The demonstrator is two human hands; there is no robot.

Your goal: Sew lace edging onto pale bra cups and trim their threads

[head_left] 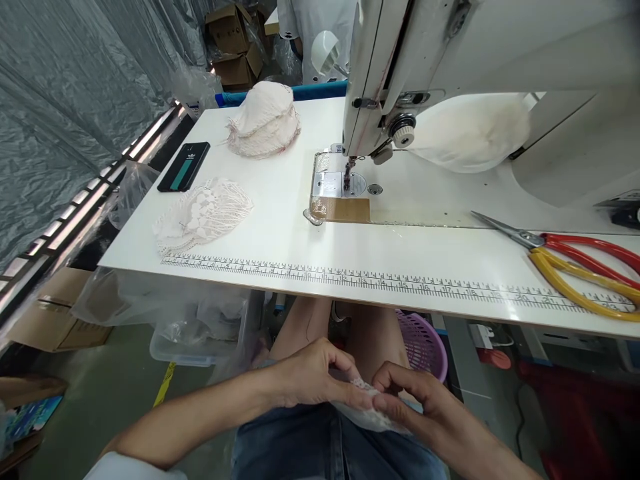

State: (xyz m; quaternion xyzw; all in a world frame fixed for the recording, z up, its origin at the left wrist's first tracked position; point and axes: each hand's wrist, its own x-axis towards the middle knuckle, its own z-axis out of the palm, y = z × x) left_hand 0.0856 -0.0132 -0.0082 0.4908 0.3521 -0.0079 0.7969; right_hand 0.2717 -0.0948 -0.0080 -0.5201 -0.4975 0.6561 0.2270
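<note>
Over the lap, below the table's front edge, my left hand (325, 380) and my right hand (415, 400) pinch a piece of white lace fabric (367, 417) between thumbs and fingers. The two hands nearly meet, and they hide part of the lace. On the table beyond lies a flat white lace piece (210, 213) at the left. Behind it sits a stack of pale fabric pieces (265, 120). The sewing machine (347, 173) stands past the hands, with no fabric visible under its presser foot.
Red-and-yellow-handled scissors (565, 247) lie at the right over the printed ruler (350, 277). A dark phone (184, 167) rests near the table's left edge. White material (465, 133) lies under the machine arm. Below are a purple basket (425, 343) and a plastic bin (200, 343).
</note>
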